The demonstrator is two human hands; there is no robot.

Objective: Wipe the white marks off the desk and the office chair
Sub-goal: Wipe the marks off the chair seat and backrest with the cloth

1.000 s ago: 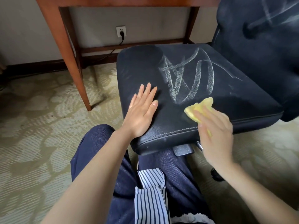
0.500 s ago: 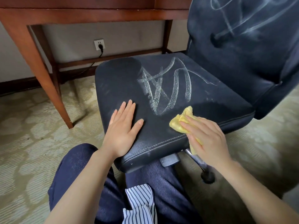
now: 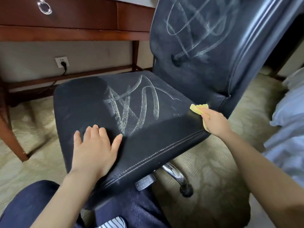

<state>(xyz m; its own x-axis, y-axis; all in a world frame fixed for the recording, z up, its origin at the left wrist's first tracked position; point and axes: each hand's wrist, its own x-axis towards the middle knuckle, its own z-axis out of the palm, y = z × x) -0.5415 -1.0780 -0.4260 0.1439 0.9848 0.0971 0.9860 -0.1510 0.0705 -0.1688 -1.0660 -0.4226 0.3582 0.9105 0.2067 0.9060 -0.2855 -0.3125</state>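
The black office chair's seat [image 3: 85, 99] carries white chalk marks [image 3: 131, 104] across its middle, and more white marks [image 3: 197, 28] cover the backrest [image 3: 197, 79]. My left hand [image 3: 94, 148] lies flat, fingers straight, on the seat's front left part, just left of the marks. My right hand [image 3: 213, 120] grips a yellow cloth [image 3: 198, 107] and presses it on the seat's right edge, near the foot of the backrest. Most of the cloth is hidden under the fingers.
A dark wooden desk [image 3: 74, 32] with a ring-handled drawer [image 3: 44, 8] stands behind the chair; its leg [image 3: 9, 137] is at the left. A wall socket [image 3: 62, 62] with a plug sits below it. The chrome chair base [image 3: 176, 175] shows under the seat. Pale blue bedding [image 3: 289, 112] lies right.
My right hand slid the yellow cloth from the seat's front edge to its right rear corner. The view tilted up, bringing the backrest marks and desk drawer into sight. My left hand stayed flat.
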